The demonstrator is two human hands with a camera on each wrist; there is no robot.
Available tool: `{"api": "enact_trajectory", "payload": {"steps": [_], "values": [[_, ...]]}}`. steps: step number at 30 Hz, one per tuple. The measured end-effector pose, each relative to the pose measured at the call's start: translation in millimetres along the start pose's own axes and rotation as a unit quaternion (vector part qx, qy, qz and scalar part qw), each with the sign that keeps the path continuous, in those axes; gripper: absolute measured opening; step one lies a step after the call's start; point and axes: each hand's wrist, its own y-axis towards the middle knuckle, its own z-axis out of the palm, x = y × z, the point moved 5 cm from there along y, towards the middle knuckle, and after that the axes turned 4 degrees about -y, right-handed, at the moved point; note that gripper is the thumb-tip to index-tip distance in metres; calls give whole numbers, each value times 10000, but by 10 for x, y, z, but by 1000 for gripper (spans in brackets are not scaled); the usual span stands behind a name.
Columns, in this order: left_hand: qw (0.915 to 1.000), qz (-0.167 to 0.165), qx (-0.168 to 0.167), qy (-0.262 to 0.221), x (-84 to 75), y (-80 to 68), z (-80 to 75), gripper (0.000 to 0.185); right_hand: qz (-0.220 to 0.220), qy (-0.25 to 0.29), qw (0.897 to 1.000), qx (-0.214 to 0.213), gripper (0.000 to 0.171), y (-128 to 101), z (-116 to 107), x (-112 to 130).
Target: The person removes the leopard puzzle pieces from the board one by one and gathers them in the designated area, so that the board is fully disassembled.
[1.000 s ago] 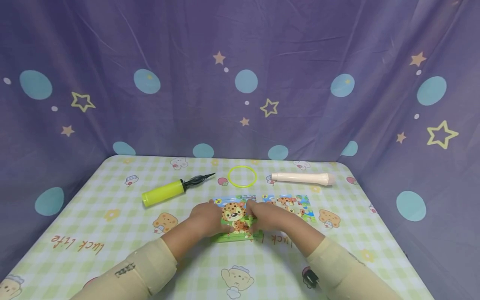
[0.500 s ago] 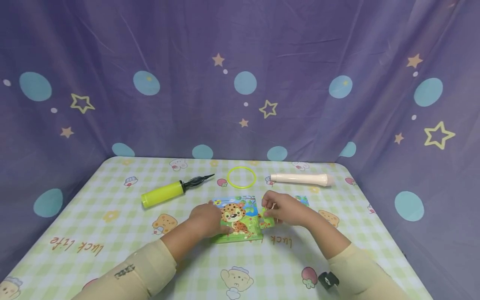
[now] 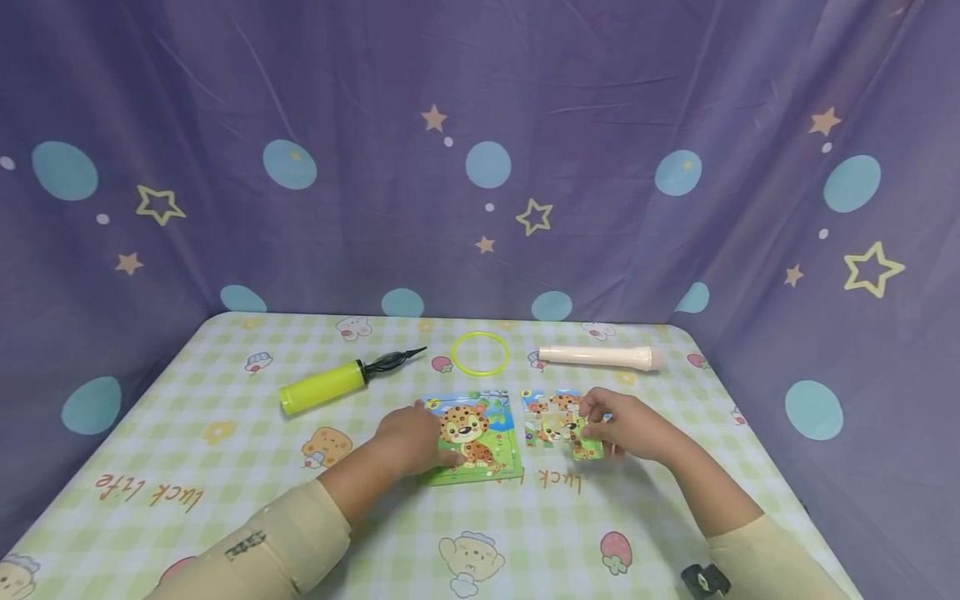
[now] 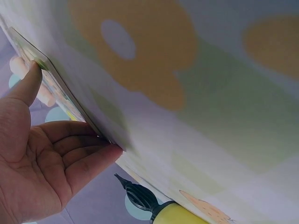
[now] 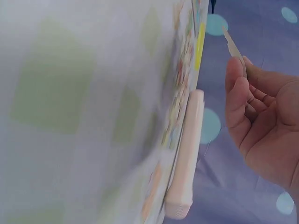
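Note:
A leopard puzzle board (image 3: 480, 433) lies flat on the checked tablecloth (image 3: 225, 467). My left hand (image 3: 411, 442) rests on its left side. In the left wrist view that hand (image 4: 51, 158) has fairly straight fingers against the board's edge (image 4: 56, 84). Just right of the board is a small spread of loose puzzle pieces (image 3: 547, 417). My right hand (image 3: 622, 425) is over their right end and pinches one puzzle piece (image 3: 587, 451). In the right wrist view the thin piece (image 5: 232, 44) sticks out between thumb and fingers of that hand (image 5: 261, 116).
Behind the puzzle lie a yellow hand pump (image 3: 326, 385) with a black nozzle, a yellow ring (image 3: 481, 352) and a cream tube (image 3: 600, 357). Purple star-patterned cloth (image 3: 480, 167) walls the table on three sides.
My right hand left the board and moved right with a puzzle piece, ending over the loose pieces. The left hand stayed on the board.

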Motion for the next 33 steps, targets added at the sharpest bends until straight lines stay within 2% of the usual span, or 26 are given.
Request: {"api": "enact_trajectory", "payload": {"steps": [8, 15, 27, 33], "values": [[10000, -41, 52, 36, 3, 6, 6, 87, 471, -17, 9989, 54, 26, -152, -35, -327], [10000, -60, 46, -12, 2, 17, 1, 87, 737, -129, 9971, 170, 29, -189, -23, -493], [10000, -50, 65, 19, 2, 20, 9, 85, 1019, -702, 9921, -186, 27, -183, -16, -550], [10000, -56, 48, -15, 9, 24, 14, 86, 1259, -1328, 9827, -296, 17, -191, -9, -507]]}}
